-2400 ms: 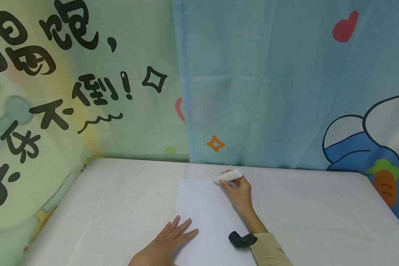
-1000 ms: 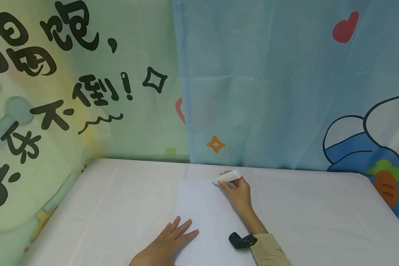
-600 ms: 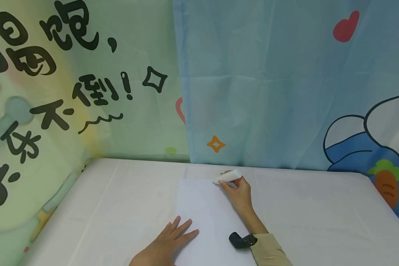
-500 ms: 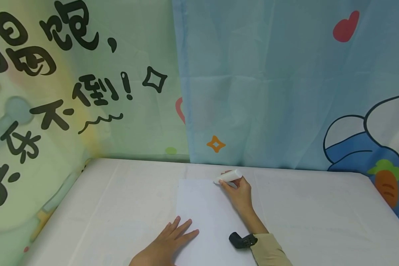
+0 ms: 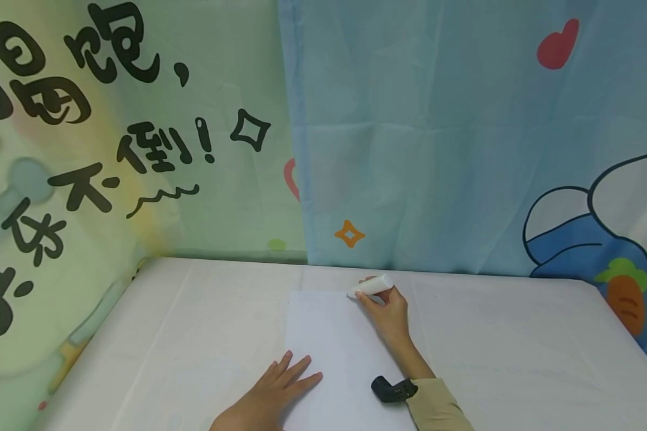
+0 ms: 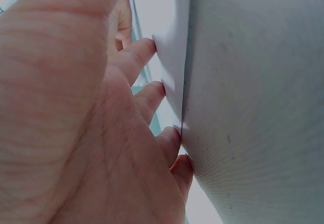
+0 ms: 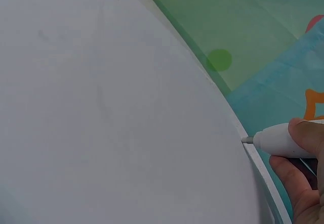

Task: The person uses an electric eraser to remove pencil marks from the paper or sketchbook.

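Two hands are at work over a sheet of white paper (image 5: 329, 335) on a cloth-covered table (image 5: 205, 317), and almost nothing has changed in the last couple of seconds. The right hand (image 5: 390, 317) pinches a white metal-tipped pen (image 5: 377, 285) (its fat barrel and narrow nozzle suggest correction fluid), and the pen sits at the sheet's top edge, near the right-hand corner, much where it was in the earlier head pictures; any shift is a sliver. The left hand (image 5: 269, 392) has kept its place too, spread with straight fingers over the sheet's left edge. I take this as a held point or a very small stroke, with the paper kept steady; no clear mark shows on the sheet.

Each view adds something. Only the right wrist view shows the grey metal tip (image 7: 247, 140) plainly, standing clear of the thumb and bare of any cap, but paper and cloth merge into one pale field there, so I cannot tell whether the tip touches. The head view gives the sheet's outline instead. The left wrist view shows the paper's edge as a thin dark line, with two fingers on the sheet, a third at its edge and the little finger beyond, a split harder to read from above.
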The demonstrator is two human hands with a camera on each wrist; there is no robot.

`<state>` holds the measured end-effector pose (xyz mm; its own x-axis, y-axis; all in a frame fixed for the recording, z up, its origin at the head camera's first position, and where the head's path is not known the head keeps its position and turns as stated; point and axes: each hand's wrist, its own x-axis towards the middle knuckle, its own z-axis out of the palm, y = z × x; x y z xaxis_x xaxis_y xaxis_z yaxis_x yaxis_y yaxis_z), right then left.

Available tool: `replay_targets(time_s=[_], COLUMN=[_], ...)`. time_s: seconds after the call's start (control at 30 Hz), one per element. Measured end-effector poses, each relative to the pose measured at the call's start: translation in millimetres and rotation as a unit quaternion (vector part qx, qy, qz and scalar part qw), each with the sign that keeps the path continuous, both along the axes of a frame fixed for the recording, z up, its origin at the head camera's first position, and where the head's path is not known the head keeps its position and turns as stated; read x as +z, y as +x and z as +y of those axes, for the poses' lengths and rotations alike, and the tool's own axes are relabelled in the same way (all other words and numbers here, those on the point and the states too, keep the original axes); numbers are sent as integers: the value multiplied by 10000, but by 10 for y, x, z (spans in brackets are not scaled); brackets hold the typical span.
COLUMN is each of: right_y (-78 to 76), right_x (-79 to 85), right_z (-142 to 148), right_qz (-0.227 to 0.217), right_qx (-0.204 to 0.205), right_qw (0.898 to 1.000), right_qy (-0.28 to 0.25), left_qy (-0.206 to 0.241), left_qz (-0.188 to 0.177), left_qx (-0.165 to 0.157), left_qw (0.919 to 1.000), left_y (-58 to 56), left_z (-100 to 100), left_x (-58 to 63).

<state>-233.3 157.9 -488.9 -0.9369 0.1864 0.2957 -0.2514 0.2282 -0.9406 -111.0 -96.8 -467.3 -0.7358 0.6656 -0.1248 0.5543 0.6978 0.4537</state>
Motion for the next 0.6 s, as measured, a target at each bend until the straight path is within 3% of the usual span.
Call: replay_targets(time_s=[0.2,0.6], right_y=[-10,9], right_x=[-28,12], right_z=[0,-13], right_qz=[53,-248], right_qx=[51,103], right_qw=[9999,9996], right_qy=[-97,-70], left_qy=[-2,-36], left_qz=[-45,-61], left_qx=[38,58], left_qw=[10000,10000], left_y=[3,-5], left_z=[4,10], left_x=[-1,-21])
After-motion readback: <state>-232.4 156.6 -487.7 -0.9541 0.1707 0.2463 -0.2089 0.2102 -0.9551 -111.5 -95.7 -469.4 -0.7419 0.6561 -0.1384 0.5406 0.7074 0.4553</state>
